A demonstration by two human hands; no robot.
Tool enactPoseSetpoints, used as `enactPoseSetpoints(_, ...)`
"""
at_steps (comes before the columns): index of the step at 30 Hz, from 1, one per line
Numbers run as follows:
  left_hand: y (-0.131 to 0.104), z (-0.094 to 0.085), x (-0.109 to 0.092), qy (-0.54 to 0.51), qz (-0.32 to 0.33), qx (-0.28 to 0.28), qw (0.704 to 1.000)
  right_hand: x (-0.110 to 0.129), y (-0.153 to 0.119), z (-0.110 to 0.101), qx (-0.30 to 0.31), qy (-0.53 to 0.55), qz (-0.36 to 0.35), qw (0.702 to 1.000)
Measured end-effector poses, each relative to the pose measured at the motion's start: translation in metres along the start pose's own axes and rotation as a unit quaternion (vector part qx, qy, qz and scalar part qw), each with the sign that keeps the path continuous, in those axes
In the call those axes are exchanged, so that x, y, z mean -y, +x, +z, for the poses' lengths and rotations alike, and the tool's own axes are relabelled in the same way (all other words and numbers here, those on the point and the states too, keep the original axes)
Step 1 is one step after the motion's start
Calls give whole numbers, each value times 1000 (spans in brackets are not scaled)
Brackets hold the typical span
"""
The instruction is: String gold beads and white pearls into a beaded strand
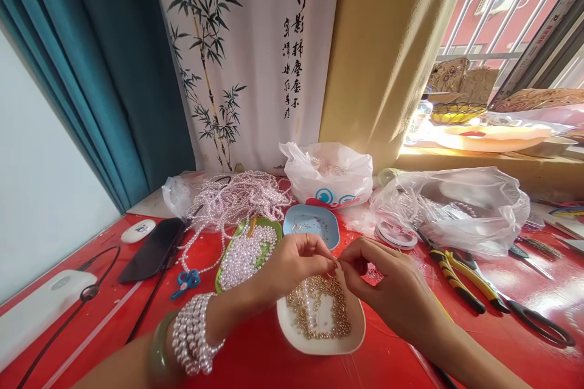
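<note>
Above a cream dish (292, 337) of gold beads (335, 325), my two hands meet fingertip to fingertip. My left hand (298, 264), with pearl bracelets (194, 331) and a green bangle on its wrist, is closed in a pinch. My right hand (387, 273) pinches at the same spot. Something tiny and golden shows between the fingertips, too small to name. Some white beads lie among the gold ones. Behind my left hand, a green tray (219, 279) holds loose white pearl beads (246, 255). A blue dish (292, 213) with small metal pieces stands just beyond.
Pearl strands (241, 194) are heaped at the back, beside a white plastic bag (328, 173). A clear bag (456, 206), yellow-black pliers (456, 279) and black-handled scissors (538, 322) lie right. Left are a phone (150, 249), small blue scissors (186, 282) and a cabled white device (50, 304).
</note>
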State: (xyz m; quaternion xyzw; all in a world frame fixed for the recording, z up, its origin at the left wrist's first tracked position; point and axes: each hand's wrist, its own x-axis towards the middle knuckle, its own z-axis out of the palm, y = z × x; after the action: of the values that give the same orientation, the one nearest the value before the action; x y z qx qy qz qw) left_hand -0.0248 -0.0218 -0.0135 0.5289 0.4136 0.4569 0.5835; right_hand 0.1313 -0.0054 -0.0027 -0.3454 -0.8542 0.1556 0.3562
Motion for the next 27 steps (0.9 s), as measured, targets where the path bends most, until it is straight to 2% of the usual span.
enactPoseSetpoints(7,-1,-2,0,-33,-36,0,999,-2,1,-3,0,2,17,1000)
enactPoseSetpoints(13,0,-3,0,-37,-42,3,998,-8,1,-2,-14,11,38,999)
enactPoseSetpoints(22,3,-3,3,-52,-68,-10,996,-10,5,-4,52,78,85,992)
enactPoseSetpoints(27,2,-3,5,-58,-62,7,996,-13,4,-4,32,56,68,996)
